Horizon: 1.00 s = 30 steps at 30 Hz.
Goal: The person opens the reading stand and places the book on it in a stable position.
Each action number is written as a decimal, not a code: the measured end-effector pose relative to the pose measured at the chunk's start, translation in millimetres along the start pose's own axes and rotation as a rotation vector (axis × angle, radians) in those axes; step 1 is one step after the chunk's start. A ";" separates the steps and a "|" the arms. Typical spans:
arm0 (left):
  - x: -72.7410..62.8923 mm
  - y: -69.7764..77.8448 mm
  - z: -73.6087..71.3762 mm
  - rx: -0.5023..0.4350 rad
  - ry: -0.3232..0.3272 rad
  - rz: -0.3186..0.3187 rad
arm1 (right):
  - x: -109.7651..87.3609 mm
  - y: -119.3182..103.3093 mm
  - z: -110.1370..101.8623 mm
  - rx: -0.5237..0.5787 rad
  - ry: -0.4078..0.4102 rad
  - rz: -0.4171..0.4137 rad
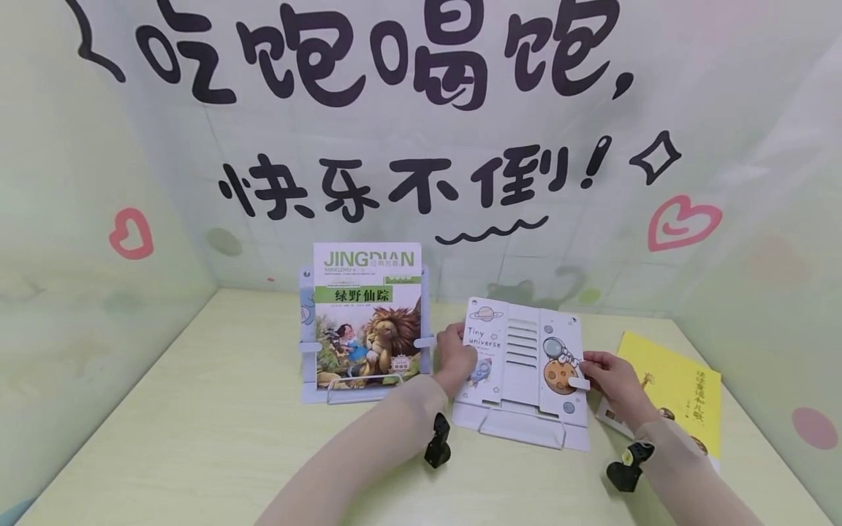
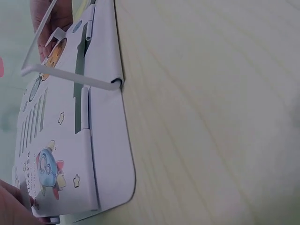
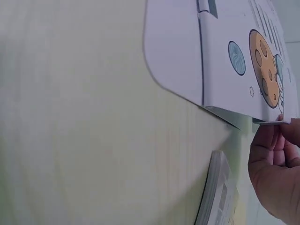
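Note:
A white book stand printed with planets, an astronaut and "Tiny universe" stands tilted back on the table. My left hand grips its left edge, with the fingers partly hidden behind the panel. On the opposite side my right hand pinches the right edge near the small white page clip. A clear wire-like bar spans the front of its base. In the right wrist view, the thumb and curled fingers of the right hand meet at the stand's edge.
Left of this stand, a second stand holds a picture book with a lion on its cover, under two side clips. A yellow book lies flat at the right, partly behind my right forearm. Printed wall sheets enclose the wooden table.

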<state>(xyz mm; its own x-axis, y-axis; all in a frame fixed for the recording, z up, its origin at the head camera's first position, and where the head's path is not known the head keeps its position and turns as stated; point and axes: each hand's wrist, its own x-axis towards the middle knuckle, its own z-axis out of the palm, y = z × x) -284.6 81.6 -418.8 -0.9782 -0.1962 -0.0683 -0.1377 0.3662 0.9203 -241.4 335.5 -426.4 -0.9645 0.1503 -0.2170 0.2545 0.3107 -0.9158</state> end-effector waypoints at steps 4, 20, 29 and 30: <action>-0.8 3.5 1.5 -0.029 0.021 0.022 | -2.1 -0.8 -2.1 0.071 -0.007 0.001; 6.9 11.6 -10.4 -0.055 -0.015 0.131 | -14.1 -5.0 -7.2 0.074 0.004 -0.106; 9.2 14.7 -29.1 -0.073 -0.163 0.165 | -29.2 -4.7 -8.0 0.049 0.050 -0.182; 9.8 14.8 -30.7 -0.083 -0.187 0.163 | -30.6 -5.0 -8.1 0.048 0.057 -0.197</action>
<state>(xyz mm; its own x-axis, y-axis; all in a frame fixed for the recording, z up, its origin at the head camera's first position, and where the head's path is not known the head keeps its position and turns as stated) -291.5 57.2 -394.0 -0.9992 0.0333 0.0203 0.0294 0.3015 0.9530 -212.6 337.0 -412.4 -0.9894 0.1446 -0.0139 0.0565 0.2947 -0.9539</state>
